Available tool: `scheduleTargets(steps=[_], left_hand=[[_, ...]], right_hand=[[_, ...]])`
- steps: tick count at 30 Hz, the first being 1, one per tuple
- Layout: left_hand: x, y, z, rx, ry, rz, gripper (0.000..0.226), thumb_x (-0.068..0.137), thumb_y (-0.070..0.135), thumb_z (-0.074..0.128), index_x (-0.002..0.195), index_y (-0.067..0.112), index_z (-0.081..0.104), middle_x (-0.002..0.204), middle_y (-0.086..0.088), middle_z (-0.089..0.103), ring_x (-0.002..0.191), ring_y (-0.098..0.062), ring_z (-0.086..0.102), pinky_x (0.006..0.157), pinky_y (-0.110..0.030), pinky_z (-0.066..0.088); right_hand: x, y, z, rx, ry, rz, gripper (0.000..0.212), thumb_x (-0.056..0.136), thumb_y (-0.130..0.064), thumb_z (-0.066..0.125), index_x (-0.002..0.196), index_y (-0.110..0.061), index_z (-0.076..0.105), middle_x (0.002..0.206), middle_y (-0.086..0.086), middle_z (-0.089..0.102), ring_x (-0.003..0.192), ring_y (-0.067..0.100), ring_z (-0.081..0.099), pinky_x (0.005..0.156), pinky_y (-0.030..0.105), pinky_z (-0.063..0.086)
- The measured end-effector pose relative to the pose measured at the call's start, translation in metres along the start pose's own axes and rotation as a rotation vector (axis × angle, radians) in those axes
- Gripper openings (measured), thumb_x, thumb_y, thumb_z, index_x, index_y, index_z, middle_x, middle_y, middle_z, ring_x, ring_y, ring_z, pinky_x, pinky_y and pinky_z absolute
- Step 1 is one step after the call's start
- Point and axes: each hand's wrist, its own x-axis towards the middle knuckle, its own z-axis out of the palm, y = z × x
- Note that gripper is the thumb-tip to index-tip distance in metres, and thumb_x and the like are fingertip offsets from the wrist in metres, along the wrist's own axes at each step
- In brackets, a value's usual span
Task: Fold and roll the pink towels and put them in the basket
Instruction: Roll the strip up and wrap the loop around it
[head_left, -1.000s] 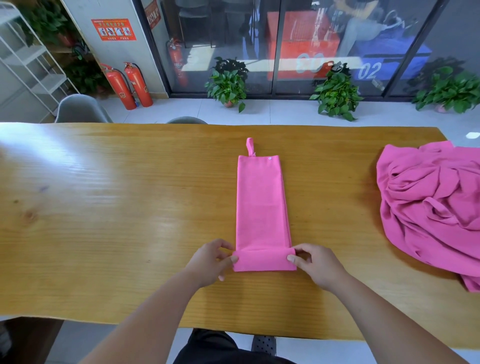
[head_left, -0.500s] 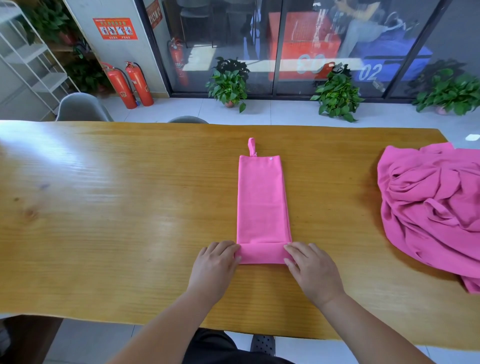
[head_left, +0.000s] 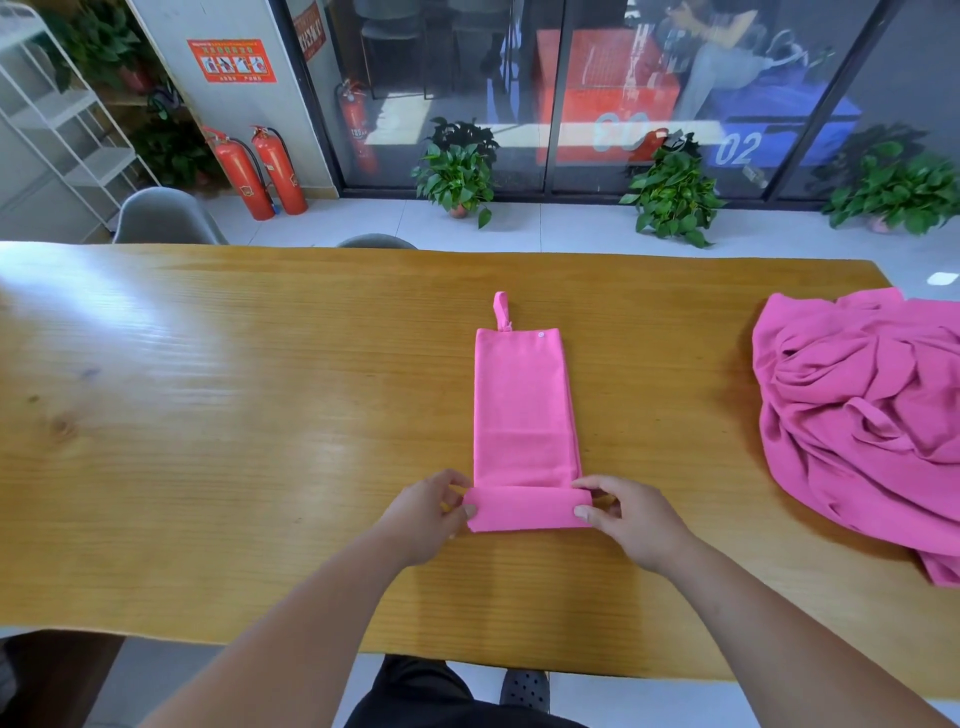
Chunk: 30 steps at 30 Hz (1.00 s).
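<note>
Both hands, the left hand (head_left: 426, 512) and right hand (head_left: 631, 519), are pinching the rolled end of the folded towel (head_left: 524, 410). Rolling is underway; next they likely need to keep it tight toward the loop (head_left: 502, 310).

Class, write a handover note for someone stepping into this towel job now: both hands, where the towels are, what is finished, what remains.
Left hand pinches the left end of the roll; right hand pinches its right end.
The folded towel lies as a long strip on the table, hanging loop at the far end; only its near end is rolled.
A pile of pink towels sits crumpled at the right. No basket in view.
Done: this towel folded, roll begun. Left: finish rolling, basket it, then the pile.
</note>
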Motion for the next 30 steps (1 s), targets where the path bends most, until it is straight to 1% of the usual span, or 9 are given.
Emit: scheduleTargets(steps=[3,7,12,18,21,23,26,28,30], left_hand=[[0.004,-0.001,0.001,0.011,-0.013,-0.025,0.029,0.100,0.043,0.066,0.127,0.035,0.058,0.105,0.010,0.071,0.082,-0.008,0.070,0.072,-0.030,0.055],[0.003,0.006,0.015,0.194,0.282,0.125,0.023,0.102,0.035,0.067,0.125,0.035,0.066,0.126,0.017,0.054,0.111,-0.009,0.056,0.091,-0.033,0.052],[-0.009,0.002,0.037,0.427,0.492,0.317,0.017,0.103,0.029,0.065,0.117,0.030,0.075,0.116,0.018,0.067,0.104,-0.015,0.061,0.084,-0.033,0.050],[-0.015,-0.001,0.033,0.369,0.382,0.250,0.044,0.097,0.047,0.071,0.139,0.036,0.063,0.139,0.024,0.060,0.125,-0.009,0.052,0.101,-0.032,0.046],[-0.008,0.004,0.026,0.293,0.308,0.181,0.040,0.101,0.048,0.065,0.140,0.040,0.060,0.135,0.025,0.060,0.121,-0.008,0.053,0.101,-0.033,0.045],[-0.004,0.007,0.020,0.180,0.257,0.135,0.035,0.101,0.049,0.067,0.135,0.042,0.063,0.113,0.026,0.063,0.102,-0.003,0.059,0.089,-0.027,0.048],[0.001,0.004,0.009,0.037,0.156,0.072,0.029,0.097,0.050,0.072,0.125,0.040,0.068,0.100,0.026,0.068,0.083,0.002,0.059,0.069,-0.015,0.042],[0.004,0.002,0.005,-0.002,0.118,0.054,0.032,0.094,0.053,0.074,0.123,0.040,0.069,0.106,0.023,0.071,0.081,0.004,0.061,0.068,-0.017,0.045],[0.007,0.004,0.006,0.000,0.159,0.050,0.033,0.092,0.054,0.075,0.122,0.042,0.068,0.107,0.024,0.069,0.086,0.002,0.061,0.071,-0.021,0.048]], right_hand=[[0.000,-0.006,-0.003,0.085,-0.025,0.018,0.029,0.096,-0.035,0.078,0.124,-0.043,0.071,0.107,-0.019,0.070,0.077,-0.015,0.060,0.067,0.007,0.043],[0.001,-0.012,0.001,-0.063,0.078,0.010,0.024,0.099,-0.046,0.071,0.122,-0.049,0.064,0.107,-0.021,0.067,0.077,-0.001,0.065,0.069,0.022,0.051],[-0.009,-0.006,0.027,-0.380,0.347,-0.208,0.023,0.104,-0.041,0.063,0.125,-0.034,0.072,0.123,-0.026,0.061,0.103,0.000,0.059,0.080,0.024,0.053],[-0.012,0.009,0.031,-0.450,0.204,-0.137,0.052,0.104,-0.055,0.054,0.154,-0.039,0.050,0.152,-0.026,0.048,0.133,0.007,0.050,0.103,0.030,0.051],[-0.002,0.002,0.021,-0.299,0.122,-0.064,0.048,0.103,-0.054,0.059,0.150,-0.044,0.053,0.141,-0.028,0.054,0.104,0.000,0.061,0.087,0.026,0.053],[0.004,0.002,0.012,-0.226,0.084,-0.055,0.046,0.101,-0.052,0.064,0.145,-0.042,0.060,0.123,-0.026,0.059,0.084,0.002,0.060,0.076,0.025,0.051],[0.008,0.005,0.002,-0.164,0.007,-0.045,0.046,0.098,-0.053,0.069,0.141,-0.037,0.066,0.119,-0.024,0.066,0.081,-0.006,0.056,0.075,0.016,0.044],[0.009,0.006,0.001,-0.156,-0.021,-0.032,0.046,0.098,-0.053,0.069,0.140,-0.035,0.067,0.124,-0.021,0.067,0.080,-0.012,0.050,0.075,0.012,0.038],[0.008,0.006,0.004,-0.211,0.021,-0.022,0.045,0.098,-0.057,0.067,0.138,-0.037,0.066,0.122,-0.025,0.061,0.081,-0.010,0.051,0.074,0.019,0.042]])
